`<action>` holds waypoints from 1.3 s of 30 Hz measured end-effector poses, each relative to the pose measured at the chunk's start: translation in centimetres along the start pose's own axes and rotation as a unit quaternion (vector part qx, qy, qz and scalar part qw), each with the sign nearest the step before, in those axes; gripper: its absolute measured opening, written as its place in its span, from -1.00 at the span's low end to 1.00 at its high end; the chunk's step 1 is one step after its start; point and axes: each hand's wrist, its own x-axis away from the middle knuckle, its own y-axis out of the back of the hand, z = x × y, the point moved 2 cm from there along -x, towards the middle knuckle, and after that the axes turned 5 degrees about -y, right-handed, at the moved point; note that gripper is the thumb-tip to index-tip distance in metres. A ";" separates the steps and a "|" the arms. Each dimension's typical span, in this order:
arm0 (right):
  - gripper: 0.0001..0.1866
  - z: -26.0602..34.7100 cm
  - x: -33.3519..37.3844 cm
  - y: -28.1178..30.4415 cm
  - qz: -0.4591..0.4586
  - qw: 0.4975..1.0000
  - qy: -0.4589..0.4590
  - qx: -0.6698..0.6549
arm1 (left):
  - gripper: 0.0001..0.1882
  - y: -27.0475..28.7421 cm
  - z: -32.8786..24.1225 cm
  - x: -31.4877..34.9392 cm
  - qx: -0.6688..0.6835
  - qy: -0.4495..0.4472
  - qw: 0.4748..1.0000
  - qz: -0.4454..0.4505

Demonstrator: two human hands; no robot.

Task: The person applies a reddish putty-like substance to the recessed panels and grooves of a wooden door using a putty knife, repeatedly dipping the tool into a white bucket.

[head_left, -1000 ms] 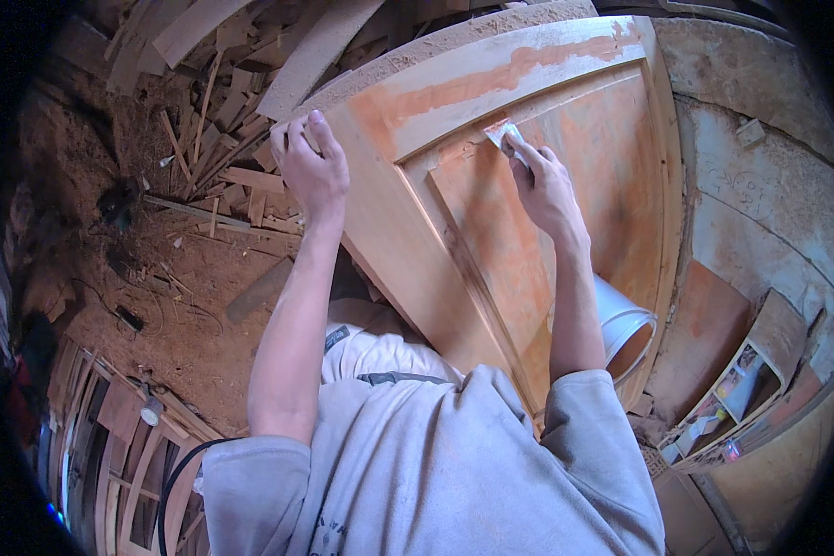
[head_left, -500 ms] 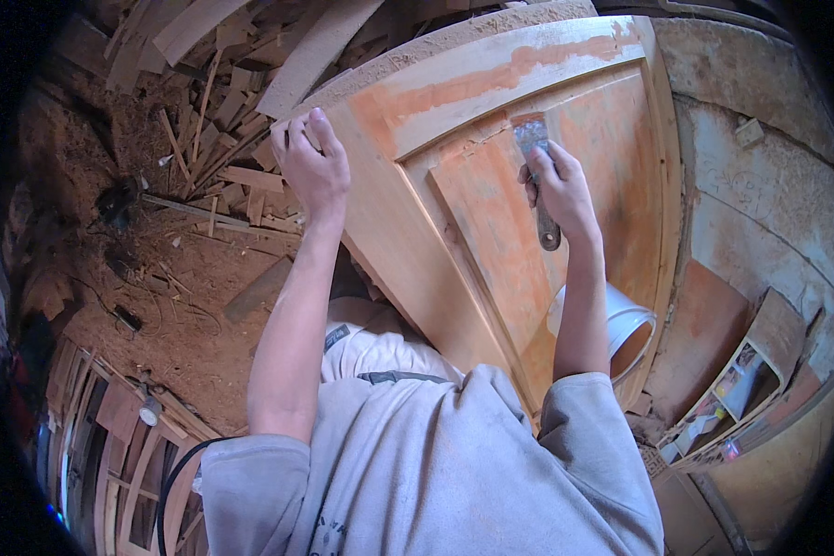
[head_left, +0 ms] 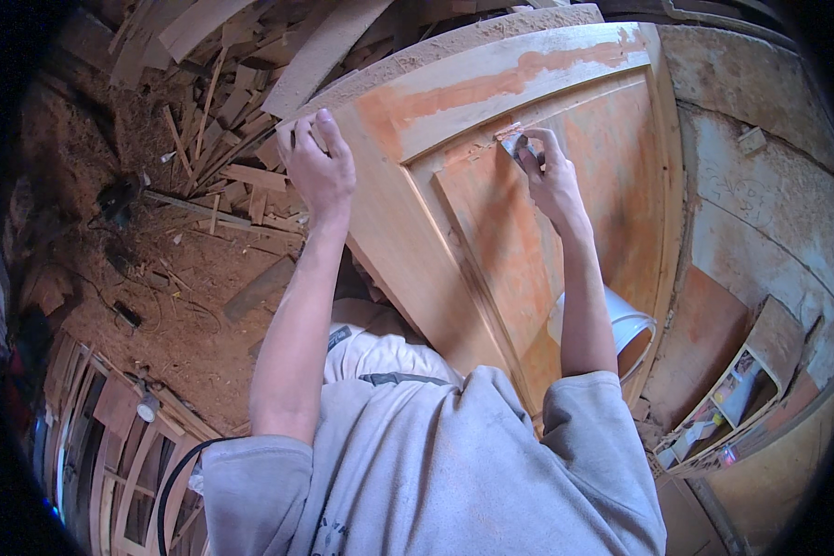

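Observation:
A panelled wooden door (head_left: pixel 408 241) lies before me, with smears of orange filler (head_left: pixel 491 82) along its far rail and over its raised panel. My right hand (head_left: pixel 554 181) is closed round a putty knife (head_left: pixel 510 144), its blade at the panel's far left corner, by the groove. Most of the knife's handle is hidden behind my fingers. On the door's left far corner rests my left hand (head_left: pixel 319 171), fingers apart and holding nothing. A white bucket (head_left: pixel 628 326), tipped on its side, lies on the door partly behind my right forearm.
Wood offcuts (head_left: pixel 236 120) are heaped at the far left, over sawdust (head_left: pixel 195 306) on the ground. Slatted wooden frames (head_left: pixel 130 473) stand at the lower left. To the right is a small open wooden box (head_left: pixel 727 408) with odds and ends in it.
My right hand has moved a little left with the putty knife and turned it, bringing the blade to the panel's corner. My left hand stays on the door's corner.

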 end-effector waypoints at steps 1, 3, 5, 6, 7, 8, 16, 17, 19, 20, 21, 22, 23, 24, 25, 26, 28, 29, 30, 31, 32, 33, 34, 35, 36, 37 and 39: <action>-0.67 -0.1 0.0 -0.1 0.001 1.000 -0.001 0.000 | -0.50 0.1 0.0 0.0 0.000 -0.001 1.000 0.003; -0.63 0.3 0.2 0.0 -0.014 0.998 0.033 0.054 | -0.50 0.2 0.0 0.0 -0.001 -0.002 1.000 0.006; -0.61 0.2 0.4 0.4 -0.016 0.996 0.047 0.077 | -0.50 0.3 -0.1 -0.1 -0.003 0.002 1.000 0.016; -0.60 0.1 0.5 0.4 -0.017 0.993 0.061 0.099 | -0.50 0.2 0.0 0.0 -0.005 0.003 1.000 0.016; -0.60 0.1 0.4 0.3 -0.015 0.993 0.061 0.098 | -0.50 0.1 0.0 0.0 0.002 0.005 1.000 0.009; -0.59 0.1 0.3 0.2 -0.019 0.992 0.065 0.102 | -0.50 0.0 0.0 0.0 0.008 0.007 1.000 0.002; -0.56 1.0 -0.8 -0.8 -0.051 0.984 0.079 0.154 | -0.48 -0.1 0.0 0.0 0.010 0.017 1.000 0.003; -0.56 1.2 -0.7 -0.9 -0.054 0.985 0.076 0.144 | -0.48 -0.2 0.0 -0.1 0.007 0.018 1.000 0.001; -0.56 1.2 -0.5 -1.4 -0.057 0.987 0.073 0.134 | -0.48 -0.2 0.2 -0.1 0.007 0.017 1.000 0.000; -0.58 0.8 -0.3 -1.9 -0.073 0.989 0.076 0.104 | -0.49 -0.2 0.2 0.0 0.007 0.016 1.000 -0.001; -0.59 0.7 -0.2 -2.2 -0.090 0.990 0.079 0.073 | -0.49 -0.2 0.2 -0.1 0.007 0.015 1.000 -0.002; -0.59 0.5 0.0 -2.4 -0.091 0.990 0.080 0.072 | -0.49 -0.2 0.1 -0.1 0.007 0.014 1.000 0.000; -0.59 0.4 0.2 -2.5 -0.110 0.989 0.083 0.054 | -0.49 -0.2 0.0 -0.1 0.007 0.012 1.000 0.001; -0.59 0.3 0.4 -2.6 -0.127 0.987 0.087 0.035 | -0.49 -0.1 0.0 -0.1 0.006 0.011 1.000 -0.001; -0.59 -0.2 0.5 -2.6 -0.127 0.987 0.088 0.034 | -0.50 -0.1 0.1 -0.1 0.004 0.020 1.000 0.014; -0.58 -1.0 0.6 -2.3 -0.138 0.987 0.079 0.025 | -0.50 0.0 0.1 -0.1 0.002 0.028 0.999 0.029; -0.57 -0.7 1.0 -1.8 -0.148 0.986 0.070 0.016 | -0.51 -0.1 0.2 -0.1 0.002 0.027 0.999 0.022; -0.56 -0.4 1.2 -1.6 -0.121 0.989 0.075 0.032 | -0.51 -0.1 0.3 -0.1 0.003 0.026 1.000 0.016; -0.55 -0.2 1.4 -1.4 -0.095 0.991 0.077 0.048 | -0.51 0.0 0.2 -0.1 0.003 0.026 0.999 0.018; -0.55 -0.1 1.5 -1.5 -0.095 0.991 0.075 0.049 | -0.52 0.1 0.1 -0.1 0.007 0.025 1.000 0.015; -0.55 0.1 1.6 -1.7 -0.092 0.990 0.082 0.074 | -0.52 0.2 0.1 -0.1 0.011 0.023 1.000 0.011; -0.55 0.4 1.5 -1.9 -0.089 0.987 0.091 0.099 | -0.52 0.2 0.0 -0.1 0.011 0.023 1.000 0.012; -0.55 0.6 1.5 -2.0 -0.089 0.987 0.091 0.099 | -0.51 0.2 0.0 -0.1 0.006 0.025 1.000 0.018; -0.56 0.7 1.4 -2.0 -0.079 0.990 0.069 0.098 | -0.51 0.2 0.0 -0.1 0.001 0.028 0.999 0.024; -0.57 0.8 1.4 -2.2 -0.068 0.992 0.047 0.098 | -0.51 0.1 -0.1 -0.1 0.000 0.028 0.999 0.025; -0.57 1.1 1.1 -2.2 -0.067 0.992 0.047 0.097 | -0.50 0.0 -0.2 -0.1 -0.005 0.029 0.999 0.022; -0.56 1.7 0.4 -2.4 -0.085 0.988 0.065 0.116 | -0.50 0.1 -0.3 0.0 -0.008 0.030 0.999 0.021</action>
